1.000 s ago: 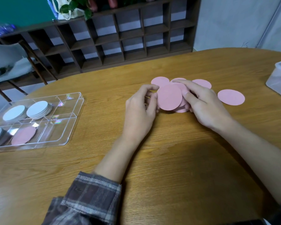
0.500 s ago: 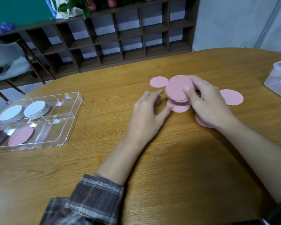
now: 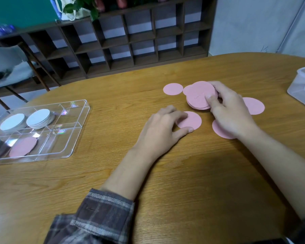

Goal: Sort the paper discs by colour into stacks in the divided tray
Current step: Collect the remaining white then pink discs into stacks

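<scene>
Right now the right hand (image 3: 231,110) has its grip closed on a stack of pink discs (image 3: 200,95), thumb pressed on top. Meanwhile the left hand (image 3: 163,131) lies open and flat on the table (image 3: 192,182), fingertips resting on a single pink disc (image 3: 192,119). More pink discs lie loose nearby. Well apart to the left, the divided tray (image 3: 69,138) holds white stacks and one pink disc.

Dark plaid flannel sleeve (image 3: 95,219)
</scene>
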A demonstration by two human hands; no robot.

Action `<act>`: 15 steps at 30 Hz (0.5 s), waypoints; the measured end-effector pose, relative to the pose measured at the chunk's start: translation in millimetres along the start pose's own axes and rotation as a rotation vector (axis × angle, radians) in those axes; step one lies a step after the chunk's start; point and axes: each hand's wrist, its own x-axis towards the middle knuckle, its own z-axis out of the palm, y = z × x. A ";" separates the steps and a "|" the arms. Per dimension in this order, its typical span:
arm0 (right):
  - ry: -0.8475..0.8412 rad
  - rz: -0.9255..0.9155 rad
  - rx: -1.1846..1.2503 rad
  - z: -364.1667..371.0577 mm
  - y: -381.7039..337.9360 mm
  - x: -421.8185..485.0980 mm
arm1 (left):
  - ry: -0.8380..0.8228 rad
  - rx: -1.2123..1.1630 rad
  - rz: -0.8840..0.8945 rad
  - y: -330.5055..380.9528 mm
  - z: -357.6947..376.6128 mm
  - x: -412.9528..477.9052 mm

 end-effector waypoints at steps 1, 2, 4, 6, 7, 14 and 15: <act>-0.006 -0.003 -0.001 0.4 -0.2 -0.1 | 0.004 0.013 0.016 0.8 -1.1 0.0; -0.011 -0.005 -0.002 0.5 -0.2 -0.1 | 0.016 0.031 0.040 1.5 -2.2 -0.1; -0.022 -0.008 -0.003 0.1 0.2 0.5 | 0.055 0.082 0.093 2.7 -3.5 0.0; -0.051 -0.010 0.005 0.1 -1.0 0.4 | 0.112 0.111 0.113 2.6 -4.7 -0.5; -0.069 -0.014 0.013 0.4 -2.1 -0.2 | 0.148 0.108 0.117 2.4 -5.4 -1.0; -0.181 -0.049 0.037 3.4 -8.4 -5.9 | 0.354 0.017 0.070 6.0 -7.0 0.2; -0.195 -0.058 0.040 3.4 -10.3 -7.2 | 0.382 -0.011 0.057 6.3 -6.7 0.6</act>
